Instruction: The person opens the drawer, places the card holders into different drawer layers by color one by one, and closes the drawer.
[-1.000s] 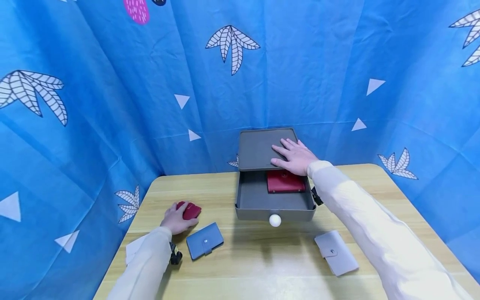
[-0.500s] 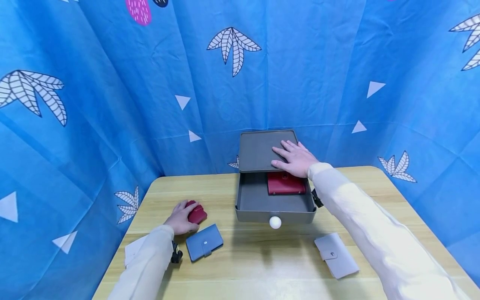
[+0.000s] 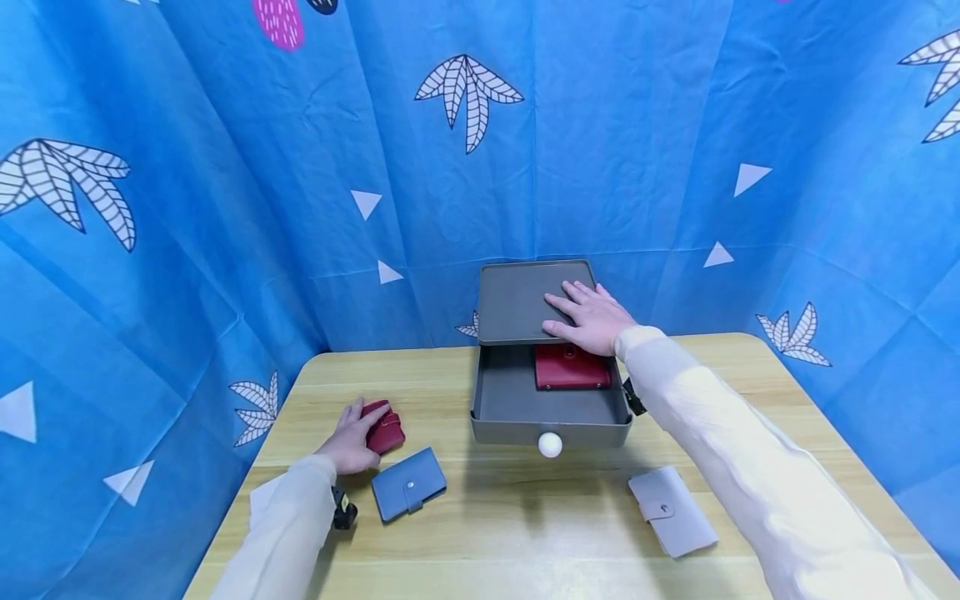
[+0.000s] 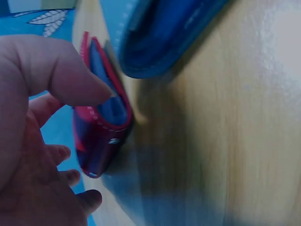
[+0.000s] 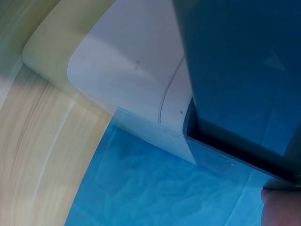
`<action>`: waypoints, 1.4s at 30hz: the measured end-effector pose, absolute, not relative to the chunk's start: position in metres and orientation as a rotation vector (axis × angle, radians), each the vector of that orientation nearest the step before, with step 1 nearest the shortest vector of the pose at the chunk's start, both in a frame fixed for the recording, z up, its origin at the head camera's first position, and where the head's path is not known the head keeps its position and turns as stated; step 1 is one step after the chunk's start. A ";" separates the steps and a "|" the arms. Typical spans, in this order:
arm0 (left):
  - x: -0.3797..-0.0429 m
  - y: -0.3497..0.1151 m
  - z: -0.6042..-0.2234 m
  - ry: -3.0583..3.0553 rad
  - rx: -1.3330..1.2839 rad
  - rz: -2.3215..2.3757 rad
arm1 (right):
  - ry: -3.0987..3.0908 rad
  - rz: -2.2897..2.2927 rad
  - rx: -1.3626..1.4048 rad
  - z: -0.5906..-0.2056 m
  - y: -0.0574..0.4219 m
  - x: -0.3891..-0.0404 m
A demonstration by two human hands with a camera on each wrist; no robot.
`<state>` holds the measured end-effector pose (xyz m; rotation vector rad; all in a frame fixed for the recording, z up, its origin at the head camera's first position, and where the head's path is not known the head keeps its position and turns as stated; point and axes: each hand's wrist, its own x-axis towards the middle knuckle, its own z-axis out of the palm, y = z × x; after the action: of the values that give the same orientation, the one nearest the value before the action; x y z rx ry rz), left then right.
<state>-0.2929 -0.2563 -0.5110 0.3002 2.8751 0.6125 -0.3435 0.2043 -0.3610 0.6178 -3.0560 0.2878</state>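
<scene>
At the table's left my left hand [image 3: 348, 446] holds a small red wallet [image 3: 386, 433] with a strap. The left wrist view has my thumb at the gaping edge of this red wallet [image 4: 101, 136], fingers on its far side. My right hand [image 3: 588, 318] lies spread on the flat top of a grey drawer box [image 3: 513, 304]. Its drawer [image 3: 506, 402], with a white knob [image 3: 550, 444], is pulled out towards me. Inside at the back right lies another red wallet [image 3: 572, 368], partly under the top. One right fingertip [image 5: 282, 207] shows in the right wrist view.
A blue snap wallet [image 3: 409, 483] lies just right of my left hand. Farther right lies a pale grey snap wallet [image 3: 672, 510]. A white flat item [image 3: 262, 500] is partly hidden by my left sleeve. A blue patterned curtain [image 3: 637, 167] surrounds the table [image 3: 525, 550].
My left hand moved right with the small red wallet, then back a little left; the wallet's tilt changed. The right hand stays on the box top, and the drawer has not moved.
</scene>
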 end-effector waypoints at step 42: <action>-0.286 -0.231 -0.513 2.897 -0.371 0.859 | -3.061 0.299 0.619 -0.360 0.203 -0.340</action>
<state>-0.2859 -0.2312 -0.5127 -0.3714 2.8971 0.8594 -0.3400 0.2027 -0.3596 0.6191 -3.0608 0.2995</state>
